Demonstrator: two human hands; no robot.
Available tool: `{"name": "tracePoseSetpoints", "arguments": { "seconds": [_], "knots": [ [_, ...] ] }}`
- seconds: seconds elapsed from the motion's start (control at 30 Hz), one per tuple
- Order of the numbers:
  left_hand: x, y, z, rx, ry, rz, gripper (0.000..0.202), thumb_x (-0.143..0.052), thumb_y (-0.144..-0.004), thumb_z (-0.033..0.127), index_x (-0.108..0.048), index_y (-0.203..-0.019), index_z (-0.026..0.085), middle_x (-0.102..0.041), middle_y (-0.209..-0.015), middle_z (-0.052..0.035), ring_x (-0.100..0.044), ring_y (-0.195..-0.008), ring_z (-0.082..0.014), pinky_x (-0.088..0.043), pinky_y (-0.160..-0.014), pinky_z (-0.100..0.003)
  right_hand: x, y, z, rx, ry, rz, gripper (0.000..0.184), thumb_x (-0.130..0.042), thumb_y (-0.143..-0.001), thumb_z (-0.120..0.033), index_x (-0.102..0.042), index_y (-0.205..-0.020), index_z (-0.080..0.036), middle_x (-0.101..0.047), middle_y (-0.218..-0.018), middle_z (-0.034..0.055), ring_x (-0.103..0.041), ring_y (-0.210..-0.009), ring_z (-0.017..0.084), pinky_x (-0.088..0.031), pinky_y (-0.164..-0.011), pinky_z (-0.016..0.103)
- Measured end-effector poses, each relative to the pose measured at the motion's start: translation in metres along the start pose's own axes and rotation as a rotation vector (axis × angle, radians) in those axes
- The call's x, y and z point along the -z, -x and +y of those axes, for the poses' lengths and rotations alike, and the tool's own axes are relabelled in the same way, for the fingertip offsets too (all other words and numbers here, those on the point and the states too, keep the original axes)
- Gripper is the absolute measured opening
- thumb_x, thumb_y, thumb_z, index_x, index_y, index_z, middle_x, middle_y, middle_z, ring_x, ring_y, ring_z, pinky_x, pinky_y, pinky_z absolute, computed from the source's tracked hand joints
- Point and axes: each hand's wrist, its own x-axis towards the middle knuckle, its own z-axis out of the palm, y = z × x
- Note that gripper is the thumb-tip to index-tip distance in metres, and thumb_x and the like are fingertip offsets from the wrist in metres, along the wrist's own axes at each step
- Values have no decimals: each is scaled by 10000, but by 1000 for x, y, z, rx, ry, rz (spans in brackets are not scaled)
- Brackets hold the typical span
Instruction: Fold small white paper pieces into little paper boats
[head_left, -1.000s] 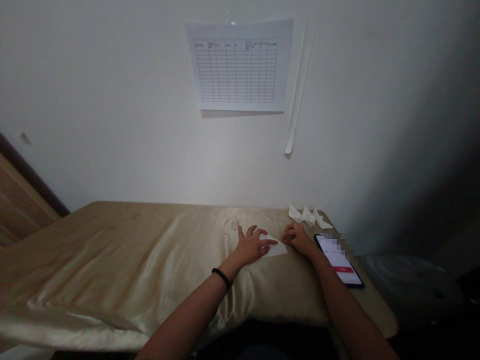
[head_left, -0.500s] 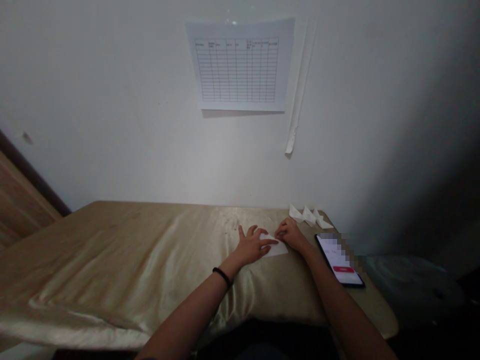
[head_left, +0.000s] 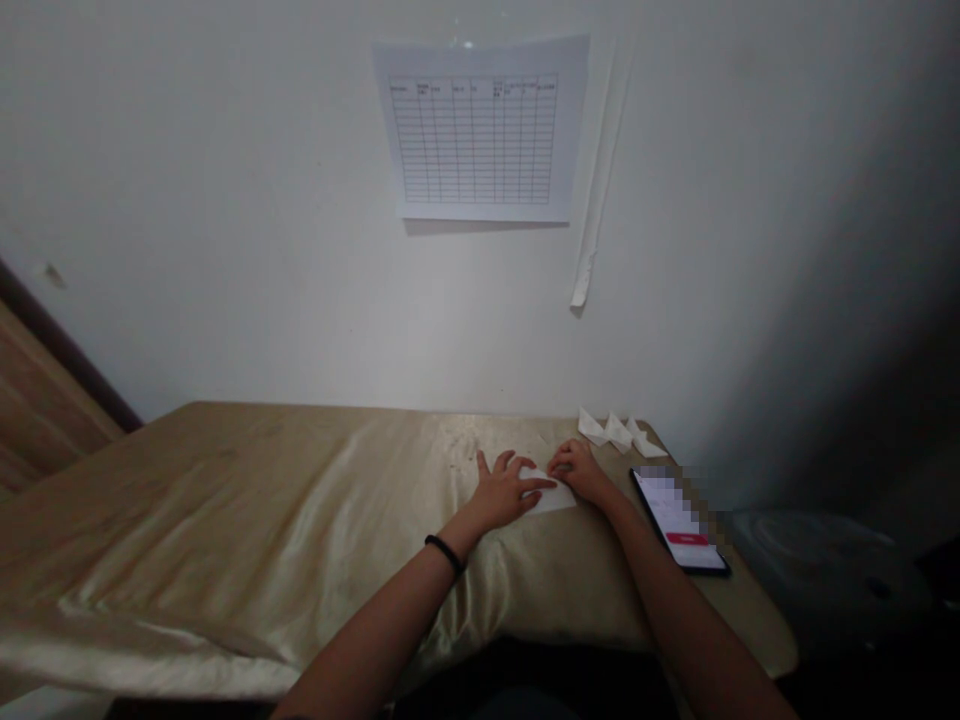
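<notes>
A small white sheet of paper (head_left: 553, 499) lies on the gold satin-like cloth, partly covered by my hands. My left hand (head_left: 504, 492) rests over its left side with the fingers spread, a fingertip pressing on the paper. At the sheet's upper right edge, my right hand (head_left: 581, 470) has its fingers curled together, touching the paper; whether they pinch a fold there is hard to see. Just beyond that hand stand three folded paper boats (head_left: 618, 432) in a row.
A phone (head_left: 679, 525) with a lit screen lies right of my right forearm, near the table's edge. The gold cloth (head_left: 247, 530) is wrinkled at left. A printed table sheet (head_left: 480, 140) and a white strip (head_left: 596, 200) hang on the wall behind.
My right hand has shifted very slightly left along the paper's upper edge. The left hand and the paper stay in place.
</notes>
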Motion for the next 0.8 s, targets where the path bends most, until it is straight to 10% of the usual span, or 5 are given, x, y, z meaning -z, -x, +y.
{"name": "tracePoseSetpoints", "arguments": {
  "seconds": [0.8],
  "knots": [
    [3,-1,1,21,29,-29,337,-520,-986,492,-565,-1302,598,-489,-1451,30,-281,-1429,-386,21,-1061,-842,30,23,-4,-72,70,-71,91,-727,-680,-152,-778,-710,-222,-580,-971,69,-502,-1066,239,-416,-1024,370]
  ]
}}
